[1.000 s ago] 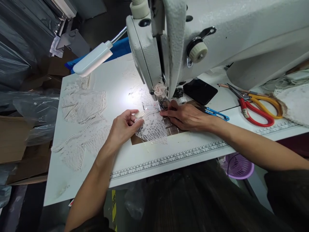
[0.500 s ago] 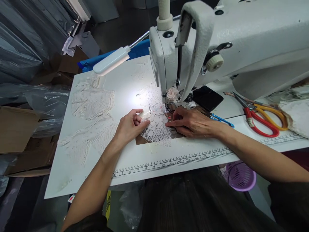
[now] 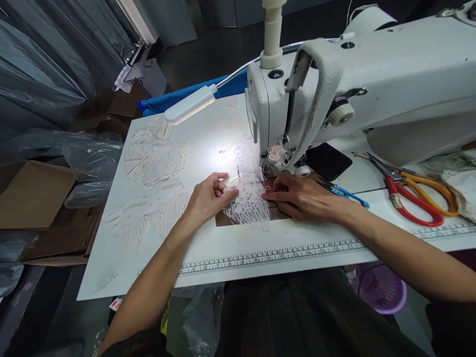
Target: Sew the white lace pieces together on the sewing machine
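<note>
A white lace piece (image 3: 248, 201) lies below the needle area of a white sewing machine (image 3: 277, 114), over a brown plate (image 3: 225, 219). My left hand (image 3: 210, 198) is closed at the lace's left edge, thumb on top and fingers curled beneath. From the right, my right hand (image 3: 297, 196) grips the opposite edge at its fingertips; its thumb is partly hidden. The lace's far end runs to the presser foot area, which is hard to make out. A pale fabric rose (image 3: 276, 152) sits on the machine head just above.
More lace pieces (image 3: 156, 158) lie on the left of the white table (image 3: 111, 263). A lamp (image 3: 189, 105) lights the work. Right of my hand are a black phone (image 3: 329, 161), blue thread snips (image 3: 349, 196) and red- and yellow-handled scissors (image 3: 412, 208). A printed ruler (image 3: 256, 260) follows the front edge.
The whole view has shifted, so things appear further right and slightly lower. Both hands keep their places on the lace, with little visible movement of the fabric.
</note>
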The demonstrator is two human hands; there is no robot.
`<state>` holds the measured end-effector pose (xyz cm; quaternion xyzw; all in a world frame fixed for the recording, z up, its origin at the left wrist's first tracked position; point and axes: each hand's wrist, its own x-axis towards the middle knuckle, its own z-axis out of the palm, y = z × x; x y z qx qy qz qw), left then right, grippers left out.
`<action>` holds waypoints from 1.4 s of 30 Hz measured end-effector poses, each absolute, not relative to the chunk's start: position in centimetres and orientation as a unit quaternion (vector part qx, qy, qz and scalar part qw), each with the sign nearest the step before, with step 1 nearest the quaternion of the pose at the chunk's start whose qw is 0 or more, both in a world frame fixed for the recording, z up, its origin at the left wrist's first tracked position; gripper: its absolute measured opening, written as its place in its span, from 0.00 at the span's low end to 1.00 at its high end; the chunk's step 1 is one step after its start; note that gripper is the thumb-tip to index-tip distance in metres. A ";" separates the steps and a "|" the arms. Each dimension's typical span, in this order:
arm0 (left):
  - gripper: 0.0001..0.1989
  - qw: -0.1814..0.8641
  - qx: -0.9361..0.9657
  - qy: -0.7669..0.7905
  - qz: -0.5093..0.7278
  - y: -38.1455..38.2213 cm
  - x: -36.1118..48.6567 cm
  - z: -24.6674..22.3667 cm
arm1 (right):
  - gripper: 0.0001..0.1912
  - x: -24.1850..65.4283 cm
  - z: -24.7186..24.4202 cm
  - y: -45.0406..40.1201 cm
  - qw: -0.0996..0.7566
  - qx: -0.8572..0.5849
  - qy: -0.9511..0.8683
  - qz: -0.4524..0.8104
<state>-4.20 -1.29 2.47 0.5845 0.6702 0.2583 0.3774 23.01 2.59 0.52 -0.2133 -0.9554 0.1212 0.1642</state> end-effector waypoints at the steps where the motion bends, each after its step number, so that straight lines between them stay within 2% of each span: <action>1: 0.27 0.379 0.586 0.668 0.258 -1.3 -4.2 2.5 | 0.19 23.0 0.5 2.5 0.160 -0.218 -0.955 0.119; 8: 0.25 0.376 0.597 0.662 0.251 -1.5 -4.0 3.0 | 0.18 22.9 0.9 2.4 0.156 -0.221 -0.956 0.116; 14: 0.27 0.385 0.609 0.648 0.247 -1.4 -4.5 3.0 | 0.19 22.9 1.0 2.5 0.145 -0.211 -0.961 0.106; 16: 0.24 0.328 0.640 0.654 0.235 -1.6 -4.3 3.3 | 0.19 22.9 0.9 2.6 0.150 -0.207 -0.961 0.106; 19: 0.16 0.154 0.717 0.635 0.243 -2.1 -3.2 3.4 | 0.19 22.9 0.8 2.6 0.154 -0.200 -0.962 0.104; 21: 0.12 0.063 0.788 0.564 0.239 -2.6 -2.1 3.1 | 0.18 22.9 0.7 2.5 0.154 -0.201 -0.962 0.104; 23: 0.12 0.019 0.850 0.483 0.209 -3.0 -1.0 2.5 | 0.18 23.0 0.5 2.5 0.150 -0.209 -0.961 0.099; 26: 0.13 -0.021 0.887 0.435 0.155 -3.4 -0.1 1.6 | 0.18 23.0 0.4 2.4 0.137 -0.225 -0.961 0.086; 33: 0.20 -0.064 0.893 0.437 0.090 -3.4 -0.2 1.0 | 0.17 23.0 0.4 2.3 0.131 -0.234 -0.959 0.092; 42: 0.17 -0.108 0.892 0.422 0.122 -2.8 -1.4 1.5 | 0.17 23.0 0.6 2.6 0.166 -0.207 -0.960 0.087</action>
